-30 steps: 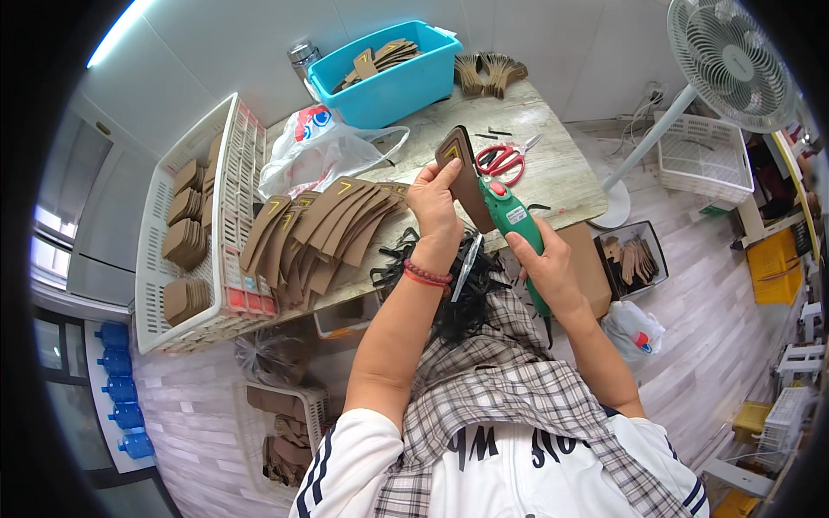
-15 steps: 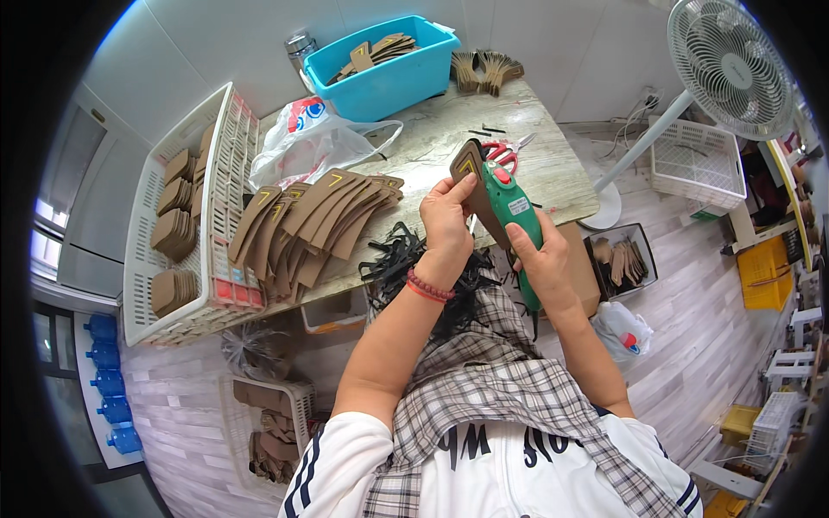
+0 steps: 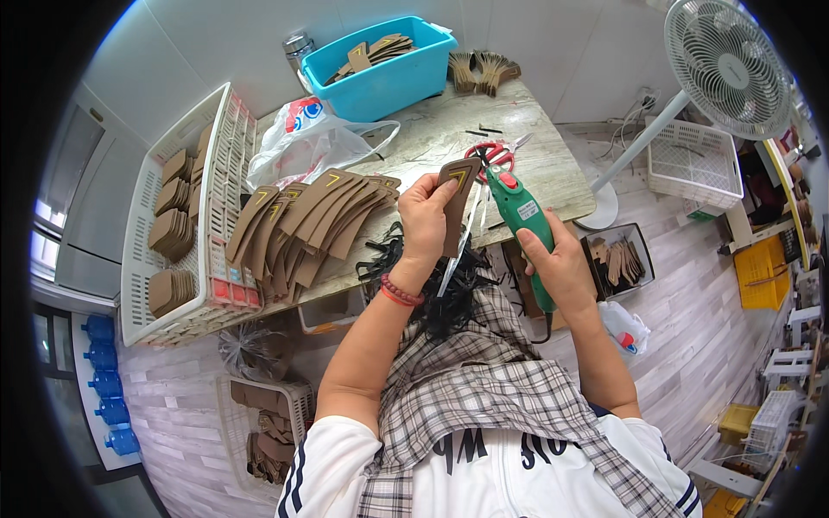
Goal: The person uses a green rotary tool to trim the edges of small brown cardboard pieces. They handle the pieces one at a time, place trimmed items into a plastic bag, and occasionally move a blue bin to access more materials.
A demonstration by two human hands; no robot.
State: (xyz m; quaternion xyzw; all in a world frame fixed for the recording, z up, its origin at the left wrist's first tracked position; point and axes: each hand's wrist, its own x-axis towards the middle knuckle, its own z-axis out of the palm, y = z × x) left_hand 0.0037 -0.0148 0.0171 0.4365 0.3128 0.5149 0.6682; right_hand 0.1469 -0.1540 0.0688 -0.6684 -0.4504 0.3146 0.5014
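My left hand (image 3: 421,216) pinches a curved brown fabric piece (image 3: 456,205) with a yellow angled mark, held upright over the table's near edge. In my right hand (image 3: 557,259) is a green handheld electric cutter (image 3: 524,210) with a red button, its cord hanging from the lower end. A black scrap shows at the cutter's tip, which is apart from the brown piece. Behind the tip lie red-handled scissors (image 3: 506,155). Black trimmed strips (image 3: 389,259) pile up below my left hand, with a thin shiny strip (image 3: 455,263) in front of them.
Fanned brown pieces (image 3: 315,216) lie left on the table (image 3: 432,129), beside a white plastic bag (image 3: 302,151) and a white crate (image 3: 229,203). A blue bin (image 3: 376,82) stands at the back. To the right are a white fan (image 3: 730,73) and a black box (image 3: 637,235) of pieces.
The brown piece and the cutter have moved apart. My left hand has shifted left and slightly down with the piece; my right has moved slightly right, uncovering more of the scissors.
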